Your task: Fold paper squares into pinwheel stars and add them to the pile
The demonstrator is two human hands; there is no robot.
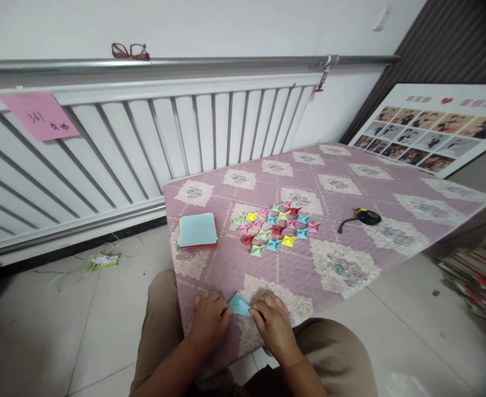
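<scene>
A light blue sheet of origami paper (239,304), folded to a triangle with its peak pointing away from me, lies at the near edge of the table. My left hand (211,315) pinches its left corner. At the right corner, the thumb and fingers of my right hand (273,318) are closed on the paper. Beyond my left hand sits a stack of square paper (198,230), blue on top with red showing beneath. Several small folded paper pieces (278,229) in pink, green, yellow, red and blue stand in rows past the folded sheet.
A black-and-yellow object with a short strap (367,216) rests on the patterned tablecloth (342,259). Behind are a white radiator (193,132) and a pipe bearing glasses (130,52). A photo board (428,129) leans at right. A power strip (104,261) lies on the floor.
</scene>
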